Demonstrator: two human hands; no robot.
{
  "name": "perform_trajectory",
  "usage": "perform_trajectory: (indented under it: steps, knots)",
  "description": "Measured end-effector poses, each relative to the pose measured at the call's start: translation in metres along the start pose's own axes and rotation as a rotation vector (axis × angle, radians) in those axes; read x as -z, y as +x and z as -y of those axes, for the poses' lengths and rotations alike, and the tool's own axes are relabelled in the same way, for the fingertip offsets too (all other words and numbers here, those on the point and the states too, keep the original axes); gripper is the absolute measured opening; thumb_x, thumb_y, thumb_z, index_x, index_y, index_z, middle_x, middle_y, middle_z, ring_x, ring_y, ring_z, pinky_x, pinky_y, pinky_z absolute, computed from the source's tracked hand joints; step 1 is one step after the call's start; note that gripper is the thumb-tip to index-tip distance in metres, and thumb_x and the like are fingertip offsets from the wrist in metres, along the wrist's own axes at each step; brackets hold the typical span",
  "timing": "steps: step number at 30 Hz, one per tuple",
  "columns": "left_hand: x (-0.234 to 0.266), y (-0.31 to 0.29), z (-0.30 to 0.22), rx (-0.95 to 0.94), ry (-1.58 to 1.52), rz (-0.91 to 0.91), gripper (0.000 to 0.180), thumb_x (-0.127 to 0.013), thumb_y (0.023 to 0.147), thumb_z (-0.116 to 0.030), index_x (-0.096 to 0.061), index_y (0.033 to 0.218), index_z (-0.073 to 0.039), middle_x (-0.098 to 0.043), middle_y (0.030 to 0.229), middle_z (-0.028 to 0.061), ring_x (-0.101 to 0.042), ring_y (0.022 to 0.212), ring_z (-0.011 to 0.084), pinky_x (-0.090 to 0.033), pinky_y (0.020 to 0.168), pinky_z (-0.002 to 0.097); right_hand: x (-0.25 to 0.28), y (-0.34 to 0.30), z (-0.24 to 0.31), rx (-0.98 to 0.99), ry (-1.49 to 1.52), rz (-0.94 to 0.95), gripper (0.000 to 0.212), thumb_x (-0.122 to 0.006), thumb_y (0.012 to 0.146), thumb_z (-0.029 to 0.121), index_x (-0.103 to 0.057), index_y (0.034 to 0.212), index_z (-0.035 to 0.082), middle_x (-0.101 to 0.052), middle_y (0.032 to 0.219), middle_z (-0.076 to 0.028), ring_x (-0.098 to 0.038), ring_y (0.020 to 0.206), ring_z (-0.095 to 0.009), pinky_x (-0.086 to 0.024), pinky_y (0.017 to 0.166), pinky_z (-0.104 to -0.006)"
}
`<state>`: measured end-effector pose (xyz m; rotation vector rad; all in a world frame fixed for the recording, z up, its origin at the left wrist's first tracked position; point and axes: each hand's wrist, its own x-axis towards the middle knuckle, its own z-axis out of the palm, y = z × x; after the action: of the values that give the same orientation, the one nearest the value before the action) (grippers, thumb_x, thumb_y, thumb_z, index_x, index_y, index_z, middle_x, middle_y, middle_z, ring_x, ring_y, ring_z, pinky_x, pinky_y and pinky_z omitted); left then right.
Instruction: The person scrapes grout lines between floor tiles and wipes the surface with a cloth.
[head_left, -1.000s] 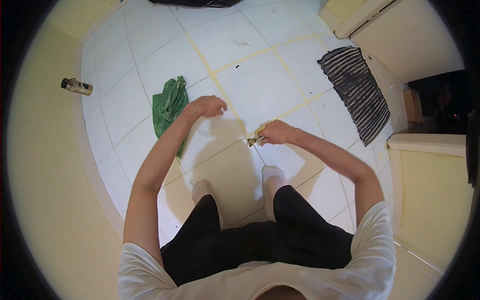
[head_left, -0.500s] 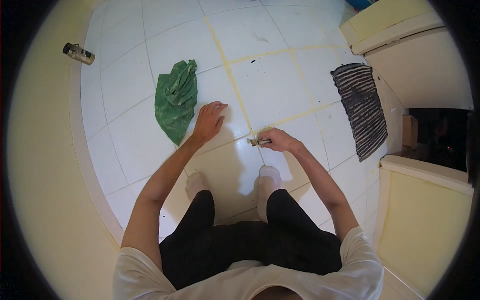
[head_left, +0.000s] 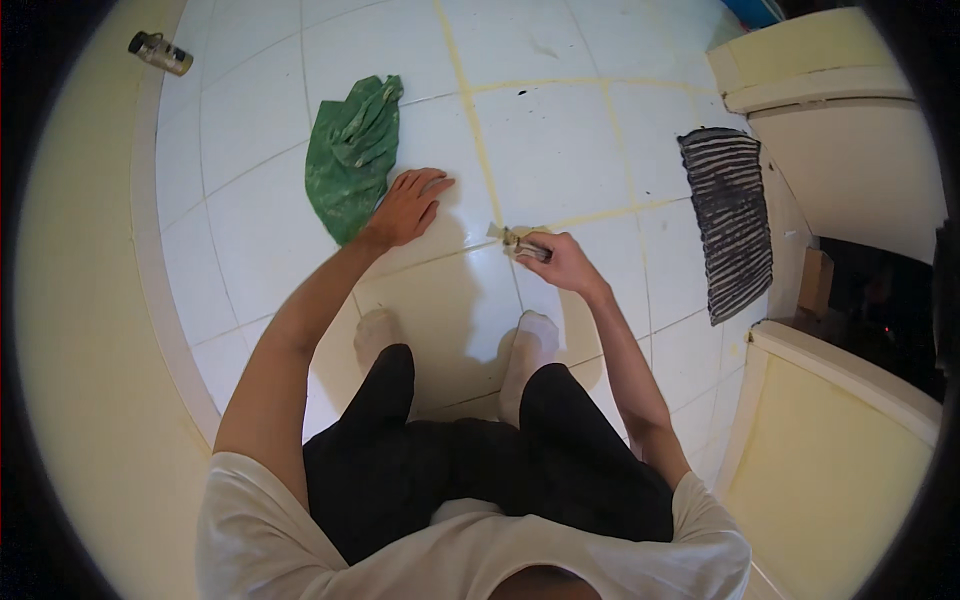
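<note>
In my right hand (head_left: 572, 264) is a small scraper (head_left: 508, 238) with a flared, pale blade and a short handle. Its blade points away and to the left, at a corner where the floor's grout lines meet. Whether the blade touches the tile is hard to tell. My left hand (head_left: 405, 210) hovers low over or rests on the white tiled floor (head_left: 440, 290), fingers stretched and slightly apart, holding nothing. Just beyond its wrist lies a crumpled green cloth (head_left: 345, 165) with pale smears. Yellow grout lines (head_left: 480, 150) run between some tiles ahead; other joints look grey.
A striped dark mat (head_left: 735, 220) lies at the right, beside a doorway-like dark opening (head_left: 870, 300). Near the left wall (head_left: 90, 280) a bottle (head_left: 160, 53) is on its side or tilted. My socked feet (head_left: 535, 340) are close to the work area.
The scraper has turned in my right hand, its blade now angled further away from me. Both hands sit a little farther forward, and the whole view has shifted slightly.
</note>
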<state>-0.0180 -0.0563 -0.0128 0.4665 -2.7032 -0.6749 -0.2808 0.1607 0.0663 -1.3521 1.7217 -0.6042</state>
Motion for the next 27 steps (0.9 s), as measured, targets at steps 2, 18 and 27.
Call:
perform_trajectory:
  steps: [2, 18, 27]
  knots:
    - [-0.001, -0.003, 0.001, 0.014, -0.023, 0.001, 0.051, -0.059, 0.093, -0.009, -0.053, 0.144, -0.010, -0.051, 0.144, 0.0150, -0.047, 0.135, 0.0361, -0.036, 0.116, 0.0499, 0.007, -0.001, 0.011, -0.039, -0.059, 0.010, 0.023, -0.074, 0.092, 0.022, -0.074, 0.110, 0.008, -0.070, 0.081, -0.017, -0.067, 0.067, -0.031, -0.054, 0.065, -0.0390]
    - [-0.008, -0.001, 0.006, 0.020, -0.015, 0.002, 0.050, -0.061, 0.094, -0.014, -0.054, 0.144, -0.013, -0.050, 0.146, 0.0119, -0.045, 0.138, 0.0346, -0.035, 0.116, 0.0508, -0.029, 0.013, -0.008, 0.104, -0.629, -0.162, 0.050, -0.059, 0.097, 0.009, -0.060, 0.146, 0.017, -0.061, 0.093, -0.009, -0.065, 0.063, -0.029, -0.055, 0.058, -0.0421]
    - [-0.009, -0.002, 0.004, 0.029, -0.006, -0.008, 0.050, -0.060, 0.094, -0.013, -0.055, 0.144, -0.014, -0.051, 0.146, 0.0109, -0.045, 0.139, 0.0331, -0.035, 0.118, 0.0500, -0.057, -0.001, -0.005, 0.107, -0.719, -0.194, 0.046, -0.060, 0.101, 0.023, -0.058, 0.145, 0.009, -0.072, 0.095, -0.012, -0.072, 0.070, -0.029, -0.058, 0.056, -0.0412]
